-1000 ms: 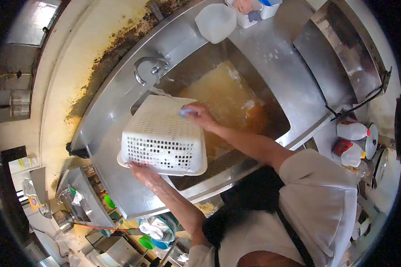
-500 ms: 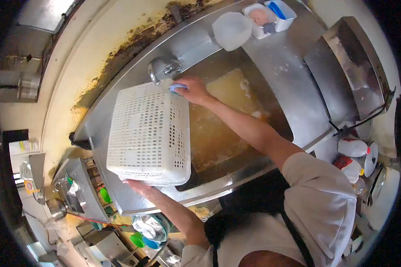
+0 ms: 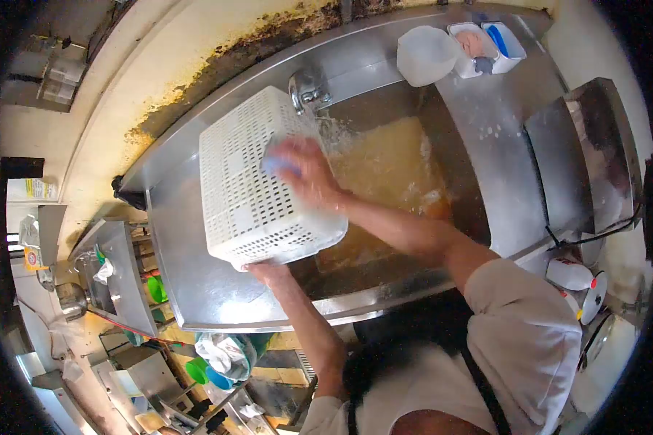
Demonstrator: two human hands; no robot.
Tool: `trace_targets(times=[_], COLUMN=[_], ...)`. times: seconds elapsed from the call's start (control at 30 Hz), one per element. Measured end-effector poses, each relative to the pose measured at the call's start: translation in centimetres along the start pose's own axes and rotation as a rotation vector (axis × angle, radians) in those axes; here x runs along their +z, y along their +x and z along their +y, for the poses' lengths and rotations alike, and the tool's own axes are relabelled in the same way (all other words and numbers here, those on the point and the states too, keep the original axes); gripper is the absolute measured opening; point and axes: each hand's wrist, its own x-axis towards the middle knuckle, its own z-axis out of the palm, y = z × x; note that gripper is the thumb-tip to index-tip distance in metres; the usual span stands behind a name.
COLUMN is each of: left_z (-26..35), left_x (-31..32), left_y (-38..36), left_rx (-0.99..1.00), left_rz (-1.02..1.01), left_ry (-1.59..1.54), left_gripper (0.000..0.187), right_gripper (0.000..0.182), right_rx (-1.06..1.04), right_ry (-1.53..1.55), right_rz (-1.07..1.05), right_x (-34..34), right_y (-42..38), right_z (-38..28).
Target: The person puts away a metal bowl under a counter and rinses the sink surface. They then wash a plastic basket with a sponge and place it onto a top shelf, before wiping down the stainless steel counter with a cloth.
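A white perforated plastic basket (image 3: 243, 181) is tilted over the left edge of the sink basin, its slotted bottom and one side towards me. My left hand (image 3: 268, 272) grips the basket's near lower rim; its fingertips are hidden beneath. My right hand (image 3: 305, 168), smeared by motion, is closed on a blue cloth or sponge (image 3: 280, 165) against the basket's slotted surface. Behind the basket, the metal faucet (image 3: 308, 90) runs water into the basin. Brownish water fills the basin, and a pale flat rectangular thing (image 3: 384, 167) lies in it.
On the steel counter (image 3: 479, 138) at the back right stand a translucent white container (image 3: 428, 56) and two small white tubs (image 3: 486, 49). A metal box-like unit (image 3: 584, 156) is at the right. White jugs (image 3: 573, 274) stand below it. A stained wall (image 3: 196, 80) runs behind the sink.
My right hand has moved with the blue cloth or sponge from the basket's far corner down onto its slotted surface. The basket is tilted differently, and the view has shifted.
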Motion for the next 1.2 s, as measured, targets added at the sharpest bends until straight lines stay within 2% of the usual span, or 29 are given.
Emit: trace_targets(times=[0.03, 0.1, 0.13, 0.17, 0.23, 0.27, 0.37, 0.47, 0.57, 0.6, 0.7, 0.73, 0.77, 0.83, 0.87, 0.9, 0.93, 0.97, 1.03, 1.07, 1.1, 1.17, 1.2], left_z=[0.1, 1.7, 2.3, 2.5, 3.2, 3.3, 6.6, 9.2, 9.1, 8.7, 5.6, 4.7, 2.7, 2.1, 0.0, -0.6, -0.7, -0.9, 0.9, 2.4, 3.2, 4.5, 5.2], left_x=[0.7, 2.6, 2.5, 2.3, 1.1, -1.0, -1.7, -1.0, 1.9, 4.1, 4.7, 4.8, 3.4, 5.6, 5.6, 4.9, 4.5, 4.0, 7.7, 9.2, 9.9, 8.7, 9.0], left_y=[-0.4, -2.2, -2.8, -2.9, -2.7, -1.5, -3.1, -6.1, -8.4, -8.8, -6.6, -6.9, -5.8, -6.8, -5.8, -4.3, -4.2, -4.9, -7.5, -8.7, -9.0, -7.4, -7.5], left_rx=[0.013, 0.029, -0.041, -0.061, -0.078, -0.045, -0.077, -0.080, 0.110, 0.065, -0.040, -0.054, 0.003, -0.109, 0.084, 0.083, 0.069, 0.041, 0.032, 0.033, 0.036, 0.126, 0.125], left_rz=[-0.015, -0.051, 0.084, 0.058, -0.020, 0.018, -0.017, -0.031, 0.083, 0.111, 0.035, -0.045, -0.131, -0.042, -0.057, -0.102, -0.131, -0.151, -0.196, -0.216, -0.234, -0.393, -0.426], left_ry=[0.040, 0.137, 0.080, 0.052, -0.023, 0.016, -0.027, 0.079, 0.477, 0.377, 0.291, 0.331, 0.349, 0.723, 0.593, 0.633, 0.674, 0.722, 0.583, 0.571, 0.563, 0.819, 0.914], left_gripper=[0.071, 0.072, 0.073, 0.073, 0.073, 0.072, 0.075, 0.077, 0.079, 0.077, 0.075, 0.072, 0.068, 0.063, 0.060, 0.060, 0.059, 0.059, 0.056, 0.055, 0.055, 0.053, 0.053], right_gripper=[0.029, 0.022, 0.025, 0.029, 0.029, 0.029, 0.029, 0.032, 0.030, 0.027, 0.021, 0.020, 0.019, 0.017, 0.016, 0.015, 0.015, 0.015, 0.016, 0.019, 0.020, 0.021, 0.024], right_rx=[-0.096, -0.163, 0.007, 0.169, 0.252, 0.291, -0.207, -0.168, 0.683, 0.399, 0.184, 0.249, 0.437, 0.708, 0.673, 0.582, 0.459, 0.351, 0.118, 0.053, 0.203, 0.508, 0.414], right_ry=[0.019, 0.000, 0.059, 0.118, -0.230, -0.400, -0.122, -0.107, 0.074, -0.079, 0.136, 0.161, 0.122, -0.063, -0.125, -0.131, -0.037, 0.000, 0.072, -0.076, -0.091, -0.118, 0.123], right_rz=[-0.085, -0.058, -0.059, -0.056, -0.146, -0.182, -0.022, -0.123, -0.382, -0.332, -0.248, -0.253, -0.261, -0.202, -0.140, -0.090, -0.200, -0.120, 0.040, 0.024, -0.087, -0.302, -0.429], right_x=[-0.8, -1.4, -1.4, -1.2, -1.3, -1.3, -2.4, -3.1, -3.4, -1.2, -1.8, -1.9, -1.6, -0.9, -1.0, -0.7, -2.5, -3.3, -4.4, -4.1, -5.5, -8.0, -7.2], right_y=[-1.3, 0.1, 2.0, 3.6, 4.1, 5.2, 0.6, 1.1, 1.2, -1.8, -7.4, -9.0, -10.4, -13.1, -12.6, -11.8, -9.7, -8.6, -6.0, -5.2, -3.3, 0.1, 0.5], right_z=[-0.9, 1.6, 5.1, 8.3, 8.8, 8.7, 3.1, 6.1, 9.0, 10.0, 5.7, 7.1, 10.3, 14.5, 13.0, 11.5, 8.2, 6.5, 5.4, 9.7, 10.3, 8.8, 7.3])
